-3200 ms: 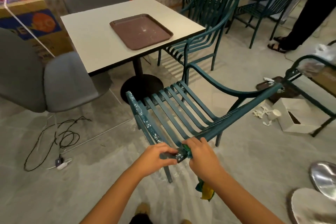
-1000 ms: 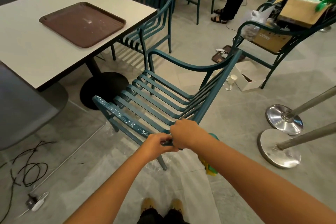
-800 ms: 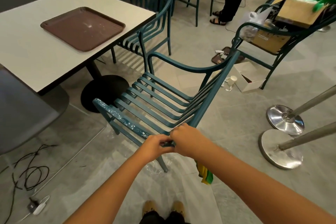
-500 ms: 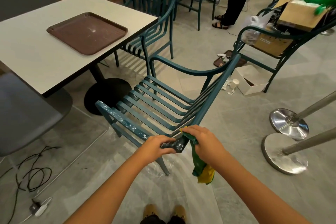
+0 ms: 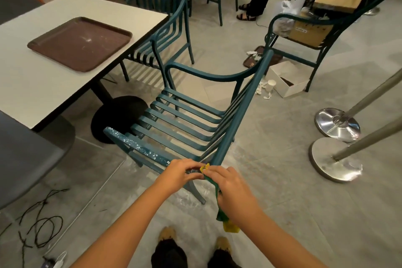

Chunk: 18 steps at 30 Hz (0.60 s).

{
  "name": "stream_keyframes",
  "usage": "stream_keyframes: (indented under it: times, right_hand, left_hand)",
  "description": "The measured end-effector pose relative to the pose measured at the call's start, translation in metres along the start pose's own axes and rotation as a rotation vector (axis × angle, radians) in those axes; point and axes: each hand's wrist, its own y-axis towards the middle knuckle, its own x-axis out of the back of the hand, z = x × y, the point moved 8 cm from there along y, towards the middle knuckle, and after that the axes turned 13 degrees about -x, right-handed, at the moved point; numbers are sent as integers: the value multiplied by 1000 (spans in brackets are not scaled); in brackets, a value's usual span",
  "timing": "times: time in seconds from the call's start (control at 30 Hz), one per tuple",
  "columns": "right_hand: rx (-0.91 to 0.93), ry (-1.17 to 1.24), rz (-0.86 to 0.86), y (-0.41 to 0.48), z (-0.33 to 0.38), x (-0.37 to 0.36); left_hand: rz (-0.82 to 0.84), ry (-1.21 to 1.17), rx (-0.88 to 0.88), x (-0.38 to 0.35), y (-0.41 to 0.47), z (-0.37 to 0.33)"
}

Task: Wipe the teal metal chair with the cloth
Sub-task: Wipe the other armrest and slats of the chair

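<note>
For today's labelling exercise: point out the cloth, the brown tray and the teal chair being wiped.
cloth (image 5: 217, 191), head view, green strip under the right hand
brown tray (image 5: 79, 43), head view, its flat middle
teal chair (image 5: 185, 128), head view, a seat slat

The grey tiled floor (image 5: 272, 180) carries the teal metal chair (image 5: 185, 128), the black round base (image 5: 117, 115) of the white counter (image 5: 54, 76), two shiny stanchion bases (image 5: 336, 124), an open white box (image 5: 287, 80) with a paper cup (image 5: 270, 85) beside it, and a tangled black cable (image 5: 41, 230). On the counter lies a brown tray (image 5: 80, 43).
</note>
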Motion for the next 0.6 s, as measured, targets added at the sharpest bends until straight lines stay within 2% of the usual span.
stream_keyframes:
  times: [0.1,0.17,0.27,0.43,0.6]
  right_hand:
    - [-127,107,17,3,-4,9]
    - [-259,180,-48,9,-8,22]
    - [-448,226,-75,12,-10,25]
    - [-554,25,-71,7,8,8]
    - [-531,-239,-145,0,27,-12]
  left_hand:
    - [50,9,-62,-1,4,0]
    - [91,21,-97,-1,7,5]
    - [219,91,-89,-6,11,18]
    - [409,177,-123,-13,21,34]
    - [427,158,-178,-15,26,42]
